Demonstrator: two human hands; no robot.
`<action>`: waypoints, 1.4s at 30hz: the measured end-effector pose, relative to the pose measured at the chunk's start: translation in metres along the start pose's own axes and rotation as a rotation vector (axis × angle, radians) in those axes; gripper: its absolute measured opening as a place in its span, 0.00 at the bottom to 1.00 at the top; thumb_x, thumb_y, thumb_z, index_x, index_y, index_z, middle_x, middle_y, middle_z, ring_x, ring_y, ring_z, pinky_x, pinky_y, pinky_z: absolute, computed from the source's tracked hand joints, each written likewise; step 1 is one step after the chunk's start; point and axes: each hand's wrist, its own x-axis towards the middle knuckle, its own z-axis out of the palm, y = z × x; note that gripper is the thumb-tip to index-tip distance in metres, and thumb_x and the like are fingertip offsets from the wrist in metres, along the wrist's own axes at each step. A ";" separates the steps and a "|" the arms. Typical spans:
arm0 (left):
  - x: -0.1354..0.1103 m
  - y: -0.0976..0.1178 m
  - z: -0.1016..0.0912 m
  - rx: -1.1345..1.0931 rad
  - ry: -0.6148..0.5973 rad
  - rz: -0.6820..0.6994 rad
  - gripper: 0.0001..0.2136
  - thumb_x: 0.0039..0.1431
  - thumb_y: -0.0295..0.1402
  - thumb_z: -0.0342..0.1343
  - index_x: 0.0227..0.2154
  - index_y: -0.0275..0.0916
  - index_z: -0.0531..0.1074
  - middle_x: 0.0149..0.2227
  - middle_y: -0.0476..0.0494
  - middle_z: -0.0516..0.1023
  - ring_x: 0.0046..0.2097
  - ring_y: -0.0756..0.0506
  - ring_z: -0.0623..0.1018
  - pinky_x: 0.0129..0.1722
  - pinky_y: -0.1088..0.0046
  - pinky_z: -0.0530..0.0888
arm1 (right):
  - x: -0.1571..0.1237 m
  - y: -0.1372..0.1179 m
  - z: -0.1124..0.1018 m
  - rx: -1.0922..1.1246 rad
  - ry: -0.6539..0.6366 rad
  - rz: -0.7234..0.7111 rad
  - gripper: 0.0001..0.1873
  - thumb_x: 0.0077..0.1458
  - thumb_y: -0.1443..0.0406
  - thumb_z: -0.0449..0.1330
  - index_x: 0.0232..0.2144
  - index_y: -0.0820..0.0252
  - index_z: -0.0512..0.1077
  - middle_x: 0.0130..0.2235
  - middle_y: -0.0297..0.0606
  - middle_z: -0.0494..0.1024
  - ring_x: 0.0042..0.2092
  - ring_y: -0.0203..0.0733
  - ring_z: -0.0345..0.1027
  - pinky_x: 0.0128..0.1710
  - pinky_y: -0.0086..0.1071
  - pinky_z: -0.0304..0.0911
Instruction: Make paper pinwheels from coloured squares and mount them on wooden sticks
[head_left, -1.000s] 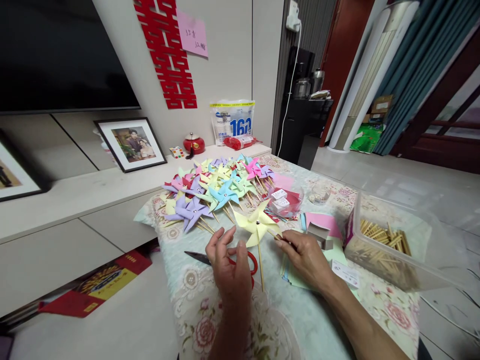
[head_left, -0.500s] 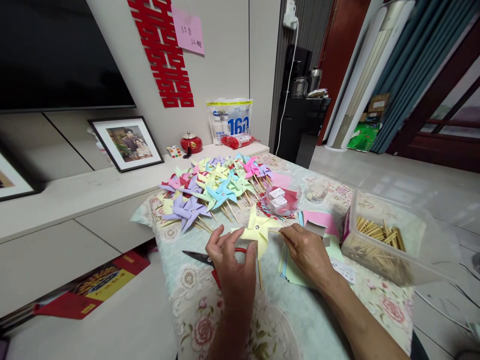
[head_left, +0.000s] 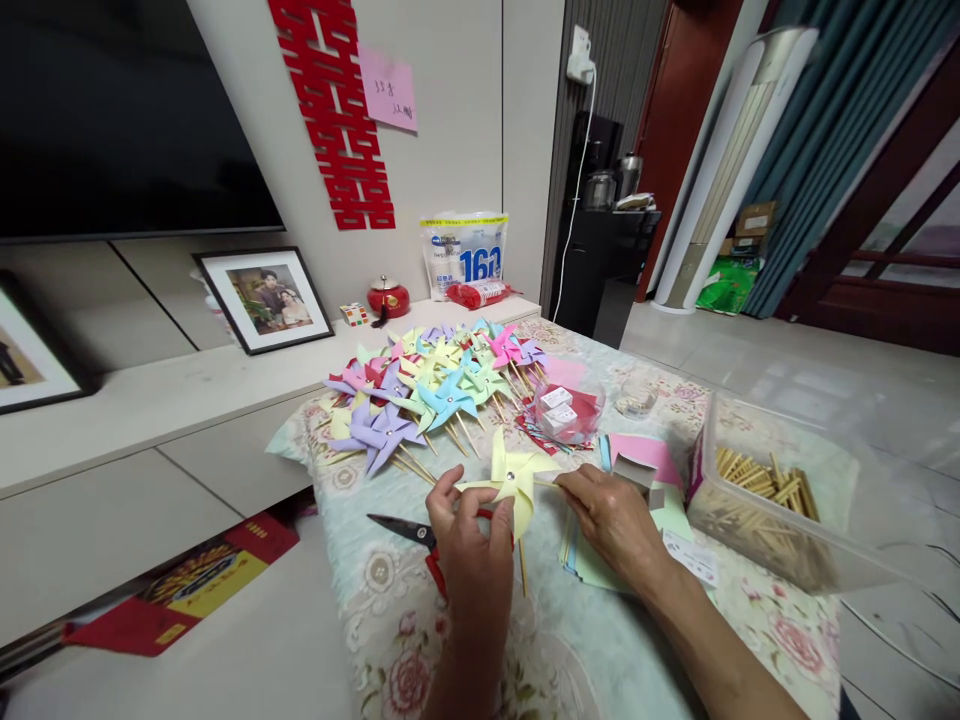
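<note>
A pale yellow paper pinwheel [head_left: 513, 476] with a small shiny centre is between my two hands above the table. Its left and lower blades are at the fingers of my left hand [head_left: 474, 530], which are closed on the paper. My right hand [head_left: 615, 515] pinches a thin stick at the pinwheel's right side; the fingers hide the rest of it. Below the pinwheel a wooden stick [head_left: 523, 568] points toward me; which stick belongs to the pinwheel I cannot tell. Scissors [head_left: 405, 528] with red handles lie partly behind my left hand.
Several finished pinwheels [head_left: 442, 385] are heaped at the back left. A clear round tub [head_left: 592, 405] holds small white boxes. Coloured paper sheets [head_left: 600, 575] lie under my right forearm. A plastic box [head_left: 765, 550] of short wooden sticks stands at the right.
The view has shifted slightly, so everything sits a little lower. Both hands keep their hold, and the pinwheel's blades have turned or tilted slightly.
</note>
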 end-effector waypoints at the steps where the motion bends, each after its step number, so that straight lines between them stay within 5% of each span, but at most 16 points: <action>1: 0.000 -0.001 0.000 -0.005 0.000 -0.003 0.04 0.57 0.33 0.58 0.28 0.40 0.74 0.53 0.37 0.66 0.50 0.37 0.73 0.50 0.53 0.72 | 0.000 -0.001 0.000 0.018 0.000 0.000 0.16 0.68 0.64 0.49 0.39 0.56 0.77 0.34 0.38 0.75 0.35 0.41 0.71 0.33 0.30 0.55; 5: -0.001 0.001 0.002 -0.024 0.037 0.052 0.05 0.58 0.34 0.58 0.36 0.41 0.75 0.53 0.37 0.67 0.51 0.38 0.74 0.50 0.56 0.73 | 0.001 -0.004 0.001 0.063 0.029 0.050 0.14 0.67 0.64 0.51 0.37 0.56 0.77 0.38 0.39 0.73 0.35 0.39 0.70 0.33 0.30 0.57; 10: -0.002 0.006 0.005 -0.045 0.131 0.105 0.17 0.60 0.31 0.56 0.52 0.39 0.70 0.55 0.32 0.67 0.56 0.37 0.73 0.51 0.57 0.74 | 0.002 -0.002 0.001 0.133 0.052 0.107 0.14 0.66 0.64 0.51 0.34 0.58 0.76 0.33 0.38 0.71 0.33 0.41 0.69 0.35 0.32 0.59; 19: -0.012 -0.003 0.023 0.029 -0.027 0.194 0.16 0.56 0.21 0.50 0.45 0.39 0.72 0.49 0.35 0.72 0.53 0.37 0.75 0.51 0.53 0.74 | 0.019 0.000 -0.016 0.403 0.170 0.153 0.10 0.59 0.65 0.53 0.34 0.58 0.75 0.33 0.40 0.76 0.35 0.46 0.70 0.36 0.36 0.61; 27: -0.021 0.008 0.027 0.005 -0.200 0.251 0.19 0.52 0.14 0.45 0.43 0.38 0.71 0.45 0.37 0.75 0.49 0.40 0.77 0.48 0.60 0.75 | 0.085 -0.006 -0.045 0.507 0.106 0.177 0.09 0.54 0.62 0.57 0.24 0.58 0.72 0.22 0.31 0.73 0.26 0.39 0.66 0.29 0.30 0.57; 34: -0.021 0.019 0.025 0.043 -0.518 0.124 0.20 0.53 0.13 0.43 0.42 0.37 0.74 0.43 0.38 0.76 0.45 0.42 0.77 0.48 0.65 0.74 | 0.143 -0.025 -0.018 0.304 -0.024 0.194 0.07 0.51 0.67 0.59 0.24 0.59 0.75 0.26 0.33 0.78 0.30 0.38 0.69 0.29 0.27 0.55; 42: -0.021 0.023 0.023 0.174 -0.714 0.020 0.20 0.55 0.15 0.44 0.43 0.39 0.75 0.45 0.40 0.76 0.48 0.39 0.74 0.49 0.61 0.71 | 0.169 -0.045 0.025 0.090 -0.145 0.235 0.08 0.46 0.74 0.60 0.25 0.61 0.79 0.29 0.40 0.81 0.33 0.41 0.72 0.28 0.29 0.50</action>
